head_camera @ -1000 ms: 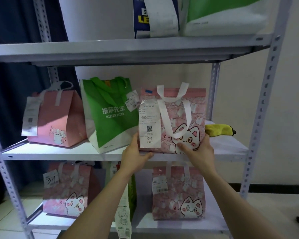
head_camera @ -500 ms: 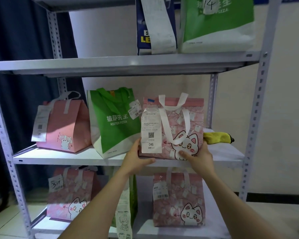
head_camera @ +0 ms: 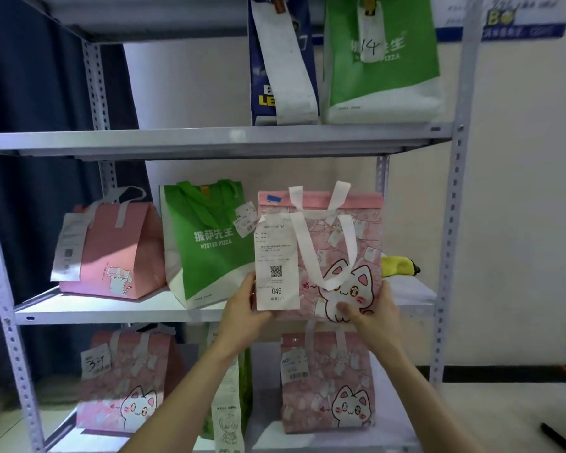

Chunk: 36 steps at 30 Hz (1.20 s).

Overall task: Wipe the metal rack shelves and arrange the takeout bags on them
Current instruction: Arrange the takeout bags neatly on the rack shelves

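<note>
**Inspector:** Position of the cat bag?

**Assistant:** The cat bag (head_camera: 370,243) stands upright at the front edge of the middle shelf (head_camera: 111,317), right of centre and just beside the green bag (head_camera: 209,256). I cannot tell whether its base bears on the shelf.

**Inspector:** Hands?

**Assistant:** The left hand (head_camera: 242,317) grips the bag's lower left corner, thumb on the front beside the receipt (head_camera: 276,256), fingers out of sight behind. The right hand (head_camera: 376,313) grips the lower right corner, thumb pressed on the cat print, fingers curled round the side.

**Inspector:** Contents?

**Assistant:** Not visible. The top is shut under a pink band and the white handles hang down the front. The receipt reads 046.

**Inspector:** Rest of that shelf?

**Assistant:** A pink bag (head_camera: 125,253) sits at the left end, top closed, with a paper on its left face. The green bag stands between it and the cat bag. A yellow cloth (head_camera: 399,266) lies at the right end, partly behind the cat bag.

**Inspector:** Top shelf (head_camera: 177,140)?

**Assistant:** A blue bag (head_camera: 256,60) and a top green bag (head_camera: 399,67) stand side by side. The green one carries a slip (head_camera: 370,44) marked 14. Contents unseen.

**Inspector:** Lower shelf (head_camera: 307,443)?

**Assistant:** There is a left cat bag (head_camera: 128,387) and a right cat bag (head_camera: 327,387), the latter directly beneath the held one. Between them is a low green bag (head_camera: 247,364), mostly hidden by the left forearm. All are closed
</note>
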### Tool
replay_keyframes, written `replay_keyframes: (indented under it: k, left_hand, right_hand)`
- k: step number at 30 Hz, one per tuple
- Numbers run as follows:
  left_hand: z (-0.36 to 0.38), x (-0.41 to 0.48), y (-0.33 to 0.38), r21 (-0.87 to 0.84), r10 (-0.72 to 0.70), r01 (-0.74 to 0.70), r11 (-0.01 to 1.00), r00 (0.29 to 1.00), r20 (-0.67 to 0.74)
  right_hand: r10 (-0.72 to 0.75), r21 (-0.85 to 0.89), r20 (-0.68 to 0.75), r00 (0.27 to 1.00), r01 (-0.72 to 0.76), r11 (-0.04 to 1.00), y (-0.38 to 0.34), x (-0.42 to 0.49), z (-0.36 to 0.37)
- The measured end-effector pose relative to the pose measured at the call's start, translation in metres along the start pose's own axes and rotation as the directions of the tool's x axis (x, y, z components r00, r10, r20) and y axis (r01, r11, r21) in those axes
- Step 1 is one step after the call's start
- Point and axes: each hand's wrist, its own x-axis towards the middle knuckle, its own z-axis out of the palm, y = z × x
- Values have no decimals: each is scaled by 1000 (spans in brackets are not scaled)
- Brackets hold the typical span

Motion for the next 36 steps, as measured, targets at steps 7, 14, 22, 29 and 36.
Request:
replay_keyframes:
  k: [7,14,22,29,36]
  left_hand:
    - [-41,-7,41,-18,131,-132,991,990,-49]
    - [-123,-4,96,-76,277,-294,953,944,-178]
    - [-186,-2,70,-22,269,-283,959,932,-242]
    - [-214,-9,24,-17,195,-208,978,938,-287]
    - [-197,-5,-8,-1,203,-210,978,943,-266]
  right_hand:
    - [-196,5,-145,970,199,980,-88,-33,-18]
    - [-380,7,-177,908,387,922,-195,-29,-10]
    - [-390,51,-122,913,399,916,-222,-32,54]
    - [-376,16,-90,922,379,925,-209,-45,112]
    - [-359,-20,-98,928,359,933,-185,-44,125]
